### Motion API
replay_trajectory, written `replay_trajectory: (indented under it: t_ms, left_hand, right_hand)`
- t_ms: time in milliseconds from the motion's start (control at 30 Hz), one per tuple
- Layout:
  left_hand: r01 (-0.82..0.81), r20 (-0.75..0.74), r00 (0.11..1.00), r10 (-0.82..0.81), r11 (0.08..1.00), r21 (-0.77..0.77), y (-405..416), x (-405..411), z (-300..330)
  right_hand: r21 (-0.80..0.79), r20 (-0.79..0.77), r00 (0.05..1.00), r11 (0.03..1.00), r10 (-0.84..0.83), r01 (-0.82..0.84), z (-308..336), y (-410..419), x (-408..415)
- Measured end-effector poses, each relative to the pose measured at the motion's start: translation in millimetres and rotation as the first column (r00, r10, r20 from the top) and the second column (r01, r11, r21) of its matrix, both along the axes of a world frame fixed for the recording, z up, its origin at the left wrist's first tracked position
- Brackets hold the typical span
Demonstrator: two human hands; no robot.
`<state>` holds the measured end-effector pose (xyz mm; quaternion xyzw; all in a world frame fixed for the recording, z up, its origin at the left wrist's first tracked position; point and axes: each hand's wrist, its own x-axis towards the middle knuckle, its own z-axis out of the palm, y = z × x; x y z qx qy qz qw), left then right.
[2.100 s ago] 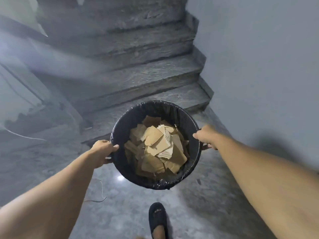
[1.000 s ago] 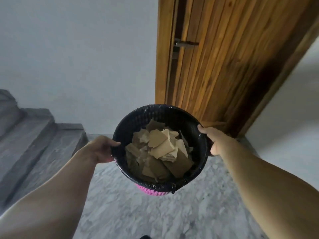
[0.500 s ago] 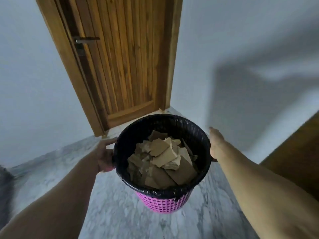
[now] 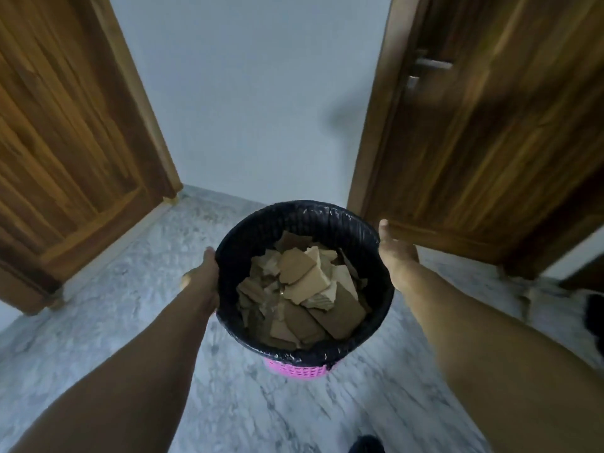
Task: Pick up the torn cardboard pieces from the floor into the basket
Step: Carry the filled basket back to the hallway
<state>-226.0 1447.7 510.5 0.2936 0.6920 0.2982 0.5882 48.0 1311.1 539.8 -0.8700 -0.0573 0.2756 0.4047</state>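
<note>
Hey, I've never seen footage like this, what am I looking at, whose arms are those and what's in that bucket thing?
This is one picture from a camera worn on a person's head, looking forward and down, so the two bare arms are the wearer's own. The left hand and the right hand hold opposite sides of a pink basket lined with a black plastic bag. Inside lie torn cardboard pieces. Below is a grey marble floor, with a wooden door on each side and a pale wall between.

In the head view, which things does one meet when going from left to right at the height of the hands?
Brown wooden door → left hand → pink plastic basket with black liner, holding torn cardboard pieces → right hand → second wooden door.
</note>
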Motion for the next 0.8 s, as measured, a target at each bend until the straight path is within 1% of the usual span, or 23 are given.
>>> replay_trajectory:
  t_ms: [67, 133, 167, 200, 267, 300, 333, 367, 433, 500, 567, 667, 700, 767, 800]
  left_hand:
    - [0.056, 0.001, 0.998, -0.056, 0.998, 0.037, -16, 29, -1]
    - [0.131, 0.016, 0.991, -0.132, 0.991, 0.021, -36, 61, -5]
    - [0.179, 0.026, 0.984, -0.179, 0.984, 0.019, -49, 84, -5]
    - [0.213, 0.015, 0.977, -0.213, 0.977, 0.028, -56, 99, -8]
    - [0.32, 0.022, 0.947, -0.321, 0.947, 0.039, -74, 138, -22]
    - [0.384, 0.007, 0.923, -0.385, 0.923, 0.019, -98, 159, -16]
    - [0.396, 0.021, 0.918, -0.397, 0.918, 0.02, -114, 177, -12]
    - [0.445, 0.027, 0.895, -0.446, 0.895, 0.035, -141, 201, -8]
    - [0.521, -0.017, 0.853, -0.521, 0.851, 0.063, -186, 231, 3]
    - [0.565, -0.043, 0.825, -0.564, 0.821, 0.084, -240, 271, 3]
    - [0.6, -0.014, 0.798, -0.603, 0.792, 0.114, -282, 298, 0]
    - [0.683, -0.019, 0.729, -0.685, 0.725, 0.087, -343, 345, -15]
    - [0.702, -0.023, 0.71, -0.703, 0.706, 0.09, -350, 354, -20]
    - [0.78, -0.064, 0.625, -0.778, 0.62, 0.084, -363, 393, -55]
    - [0.798, -0.111, 0.603, -0.79, 0.6, 0.058, -379, 410, -59]
  right_hand:
    - [-0.021, 0.009, 0.999, 0.999, -0.04, 0.041, 3, -46, 23]
    - [-0.042, 0.018, 0.994, 0.994, -0.103, 0.104, 7, -91, 48]
    - [-0.029, 0.005, 0.987, 0.987, -0.159, 0.159, 11, -120, 62]
    - [-0.015, 0.003, 0.983, 0.983, -0.182, 0.182, 10, -140, 74]
    - [0.051, -0.061, 0.959, 0.959, -0.277, 0.28, 12, -189, 95]
    - [0.075, -0.109, 0.94, 0.94, -0.323, 0.331, 13, -219, 105]
    - [0.092, -0.145, 0.931, 0.933, -0.334, 0.348, 9, -240, 117]
    - [0.086, -0.171, 0.92, 0.924, -0.354, 0.371, 9, -274, 130]
    - [0.105, -0.219, 0.908, 0.916, -0.358, 0.386, -2, -325, 157]
    - [0.111, -0.246, 0.88, 0.89, -0.406, 0.442, -5, -387, 174]
    - [0.103, -0.281, 0.84, 0.855, -0.465, 0.508, -6, -436, 186]
    - [0.093, -0.232, 0.799, 0.805, -0.554, 0.585, 2, -512, 198]
    - [0.059, -0.206, 0.797, 0.806, -0.568, 0.589, 5, -525, 198]
    - [0.061, -0.144, 0.78, 0.781, -0.609, 0.622, 3, -570, 206]
    - [0.075, -0.131, 0.76, 0.759, -0.636, 0.647, -2, -593, 212]
